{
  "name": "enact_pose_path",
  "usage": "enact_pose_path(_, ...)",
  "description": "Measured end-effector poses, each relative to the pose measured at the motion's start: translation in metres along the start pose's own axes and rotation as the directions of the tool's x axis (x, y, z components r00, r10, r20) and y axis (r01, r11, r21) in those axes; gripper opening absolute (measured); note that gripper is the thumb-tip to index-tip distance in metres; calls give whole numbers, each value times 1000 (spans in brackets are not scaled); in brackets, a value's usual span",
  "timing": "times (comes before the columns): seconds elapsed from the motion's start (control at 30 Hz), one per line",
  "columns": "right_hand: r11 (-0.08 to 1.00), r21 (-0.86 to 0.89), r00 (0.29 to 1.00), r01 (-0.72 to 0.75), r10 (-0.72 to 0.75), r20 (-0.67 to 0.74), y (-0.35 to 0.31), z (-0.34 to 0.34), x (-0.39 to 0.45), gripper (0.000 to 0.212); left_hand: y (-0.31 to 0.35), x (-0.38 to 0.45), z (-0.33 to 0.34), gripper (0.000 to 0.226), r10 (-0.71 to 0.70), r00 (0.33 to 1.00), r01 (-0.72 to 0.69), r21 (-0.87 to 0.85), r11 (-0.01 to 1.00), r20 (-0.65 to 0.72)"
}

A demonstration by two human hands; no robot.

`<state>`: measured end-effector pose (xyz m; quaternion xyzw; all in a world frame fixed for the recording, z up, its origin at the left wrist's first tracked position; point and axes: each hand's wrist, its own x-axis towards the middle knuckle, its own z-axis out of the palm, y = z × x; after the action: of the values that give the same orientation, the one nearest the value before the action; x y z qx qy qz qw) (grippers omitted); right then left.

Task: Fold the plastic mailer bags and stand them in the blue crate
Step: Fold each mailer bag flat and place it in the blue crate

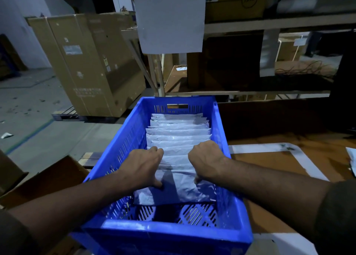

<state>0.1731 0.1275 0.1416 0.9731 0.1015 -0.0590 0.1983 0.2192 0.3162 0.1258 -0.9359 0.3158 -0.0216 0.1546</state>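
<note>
Both my hands, left hand and right hand, curl around the nearest folded mailer inside the blue crate, behind the standing row. Letting go early could let it flop toward the crate's empty near end. Its long axis runs across the crate.

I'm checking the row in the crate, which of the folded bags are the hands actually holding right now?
The nearest folded mailer bag, at the front of the row. The left hand and right hand pinch its top corners; the other bags stand untouched behind it in the blue crate.
</note>
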Motion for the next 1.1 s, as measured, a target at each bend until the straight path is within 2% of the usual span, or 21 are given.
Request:
enact_pose_path(0.1,998,61,996,4,1,-88,6,0,-8,39,6,-1,-13,77,-1,1000,0,-40,999,-30)
enact_pose_path(0.2,984,175,962,-9,56,-268,20,-2,-22,28,10,3,-29,74,-4,995,-10,-146,989,-96)
enact_pose_path(0.3,944,331,901,-2,145,-408,39,-4,-39,23,18,12,-49,57,-30,980,-28,-284,958,-197)
enact_pose_path(0.4,886,461,850,-44,276,-449,60,2,-58,16,41,22,-70,40,-62,933,-81,-376,923,-354)
enact_pose_path(0.53,790,592,807,-162,451,-381,96,25,-92,12,84,39,-97,32,-31,875,-187,-397,898,-483)
enact_pose_path(0.7,669,675,739,-311,617,-271,141,72,-138,10,157,70,-127,28,74,862,-283,-356,890,-501)
enact_pose_path(0.9,568,668,685,-480,719,-120,210,140,-200,14,268,115,-134,40,312,871,-407,-203,891,-381)
enact_pose_path(1.1,445,679,604,-584,797,-3,287,216,-246,10,370,176,-126,44,388,865,-458,-184,870,-319)
